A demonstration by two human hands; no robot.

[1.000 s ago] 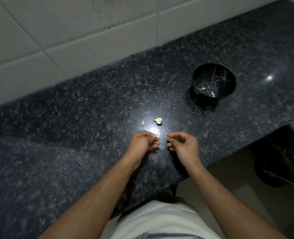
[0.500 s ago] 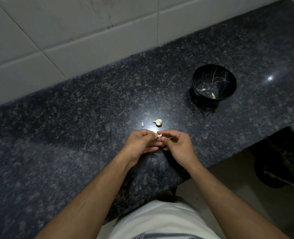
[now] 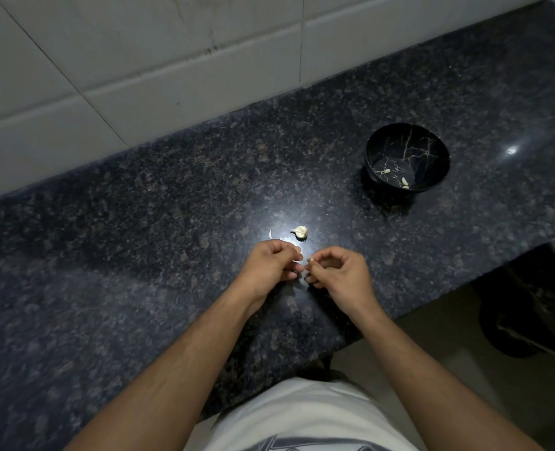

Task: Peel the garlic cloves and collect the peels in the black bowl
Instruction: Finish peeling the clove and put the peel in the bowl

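Both hands work one garlic clove (image 3: 299, 252): left hand (image 3: 269, 266) grips it, right hand (image 3: 337, 271) pinches peel; best pull gently, then carry peel to the far-right black bowl (image 3: 375, 148).

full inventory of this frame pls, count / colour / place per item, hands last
black bowl: 1, black with pale veining, on the counter, far right
peel bits: a few, pale, inside the bowl
garlic piece: 1, off-white, on the counter just beyond the hands
peel sliver: 1, white, left of the garlic piece
counter: 1, dark speckled stone, across the frame
wall tiles: white, behind the counter
left hand: 1, fingers curled, pinching something small and pale
right hand: 1, fingers curled, pinching a small bit at its fingertips
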